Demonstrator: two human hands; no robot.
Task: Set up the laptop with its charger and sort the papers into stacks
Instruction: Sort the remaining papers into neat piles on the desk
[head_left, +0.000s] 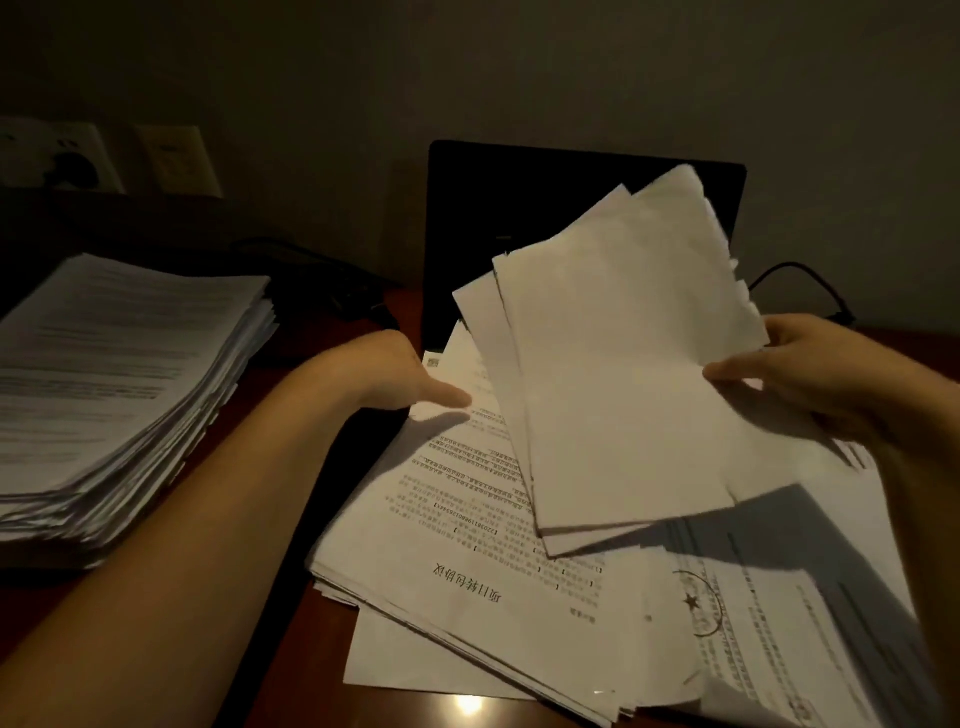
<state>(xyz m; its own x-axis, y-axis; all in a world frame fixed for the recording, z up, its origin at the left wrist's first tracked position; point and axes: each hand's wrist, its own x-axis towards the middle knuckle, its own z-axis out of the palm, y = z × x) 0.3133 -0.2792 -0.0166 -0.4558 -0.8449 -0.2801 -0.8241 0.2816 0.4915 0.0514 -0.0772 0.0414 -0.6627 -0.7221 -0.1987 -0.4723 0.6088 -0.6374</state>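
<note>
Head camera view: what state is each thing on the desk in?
Black laptop: lid open, screen dark.
Tall stack of printed papers: roughly squared, on desk.
Loose pile of printed sheets: fanned over laptop's base.
Blank-faced bundle of sheets: lifted, uneven.
Right hand: pinches the bundle.
Left hand: thumb on loose pile.
Black cable: ends hidden.

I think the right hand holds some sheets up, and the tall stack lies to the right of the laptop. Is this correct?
Not quite. The right hand does hold sheets up, but the tall stack lies to the left of the laptop, as the head view shows.
</note>
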